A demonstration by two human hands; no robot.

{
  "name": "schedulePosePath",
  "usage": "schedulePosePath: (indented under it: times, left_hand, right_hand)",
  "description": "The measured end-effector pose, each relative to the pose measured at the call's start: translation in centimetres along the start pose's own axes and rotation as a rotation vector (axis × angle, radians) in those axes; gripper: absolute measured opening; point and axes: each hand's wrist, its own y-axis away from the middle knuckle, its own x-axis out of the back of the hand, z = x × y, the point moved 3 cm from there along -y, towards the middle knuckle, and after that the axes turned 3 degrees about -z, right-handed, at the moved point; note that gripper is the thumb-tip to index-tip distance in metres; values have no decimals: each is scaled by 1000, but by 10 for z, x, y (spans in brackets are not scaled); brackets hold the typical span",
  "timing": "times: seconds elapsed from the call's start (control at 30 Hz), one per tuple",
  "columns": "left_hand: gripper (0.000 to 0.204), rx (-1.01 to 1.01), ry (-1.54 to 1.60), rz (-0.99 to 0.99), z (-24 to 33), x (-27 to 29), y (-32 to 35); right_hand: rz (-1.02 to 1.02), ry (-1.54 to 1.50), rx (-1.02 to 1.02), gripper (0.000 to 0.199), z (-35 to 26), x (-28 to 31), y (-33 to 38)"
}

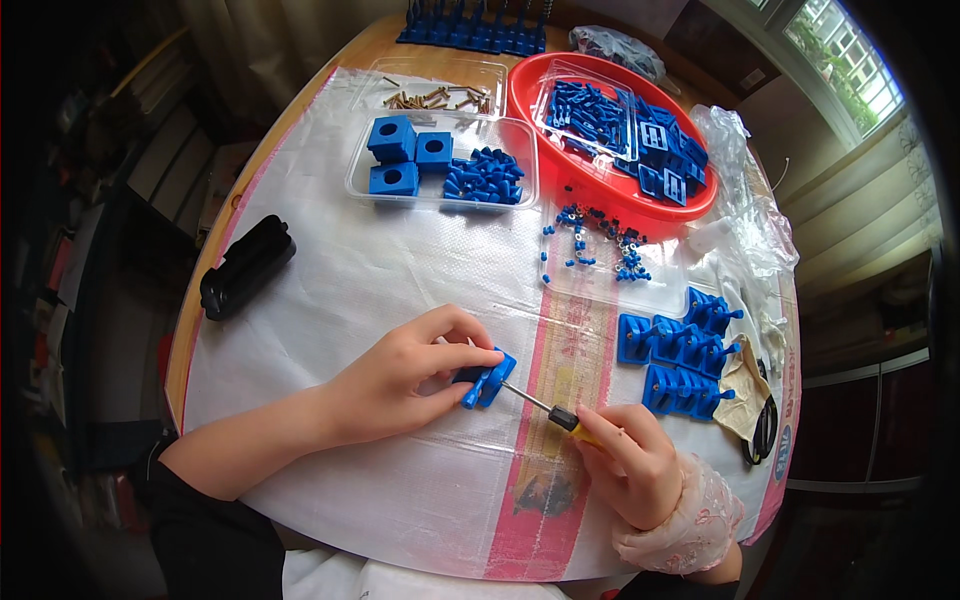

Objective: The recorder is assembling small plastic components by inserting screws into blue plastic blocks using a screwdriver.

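Observation:
Near the middle of the table, my left hand [415, 365] pinches a small blue plastic assembly [491, 377] between thumb and fingers. A screwdriver [565, 418] with a yellow and black handle is gripped in my right hand [640, 465]. Its thin metal shaft slants up to the left, and the tip meets the right side of the blue assembly. Whether the tip sits in a screw is too small to tell. Several similar blue assemblies [682, 345] with levers stand in a group to the right.
A clear box [356, 190] holds blue cubes and small caps; brass-coloured screws [432, 99] lie behind it. A red basin [697, 212] holds many blue parts. Small blue and black pieces [630, 255] lie on a clear lid. A black case [250, 268] rests left; black-handled scissors [765, 430] lie right.

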Motion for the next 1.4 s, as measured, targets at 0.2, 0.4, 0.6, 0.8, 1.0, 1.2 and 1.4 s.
schedulePosePath:
  times: [0.2, 0.4, 0.6, 0.8, 1.0, 1.2, 1.4]
  left_hand:
    - [42, 5, -2, -3, 0, 0, 1]
    - [41, 9, 14, -11, 0, 0, 0]
    - [41, 18, 20, -10, 2, 1, 0]
    - [41, 11, 11, -16, 0, 0, 0]
    - [41, 6, 5, -16, 2, 0, 0]
    - [41, 6, 12, -17, 1, 0, 0]
    - [41, 1, 7, -26, 1, -1, 0]
  right_hand:
    - [8, 28, 25, 42, 0, -2, 0]
    - [-23, 97, 87, 39, -3, 6, -1]
    - [1, -41, -71, 43, -3, 1, -2]
    - [40, 10, -25, 44, 1, -2, 0]
    - [38, 2, -40, 43, 1, -2, 1]
    - [12, 1, -59, 43, 1, -2, 1]
    - [18, 62, 4, 35, 1, 3, -3]
